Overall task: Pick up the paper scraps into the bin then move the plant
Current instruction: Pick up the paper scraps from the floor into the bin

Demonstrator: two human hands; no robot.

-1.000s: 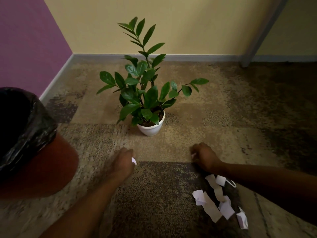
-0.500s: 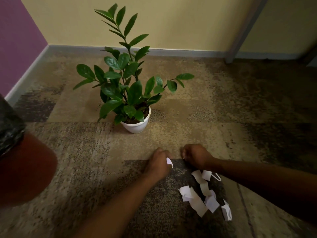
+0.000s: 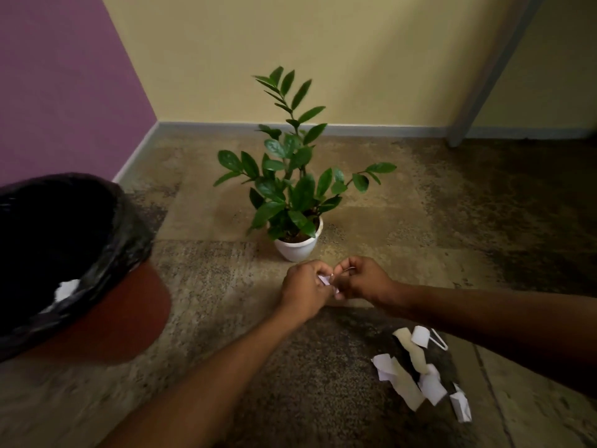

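Mottled tan-and-brown carpet (image 3: 206, 286) in patchy squares, darker at right and under the forearms; yellow wall (image 3: 323, 53) at back meeting purple wall (image 3: 58, 85) at left, with pale grey skirting (image 3: 206, 126) along the foot of both; grey slanting post (image 3: 484, 76) at upper right, footed on the floor near the yellow wall. Potted plant (image 3: 290, 189), glossy dark-green leaves, upright in a white pot (image 3: 295, 248) on the carpet at centre, clear of the walls. Left hand (image 3: 303, 289) and right hand (image 3: 365, 281) side by side just in front of the pot, fingers curled in, pinching small white paper scraps (image 3: 326, 281) between them; a thin wire loop at the right fingertips, identity unclear. Loose pile of white paper scraps (image 3: 416, 379) on the dark carpet at lower right, beneath the right forearm, well apart from the bin. Red-brown bin (image 3: 122, 318) with black liner (image 3: 129, 234) at left edge; white scrap inside on the liner.
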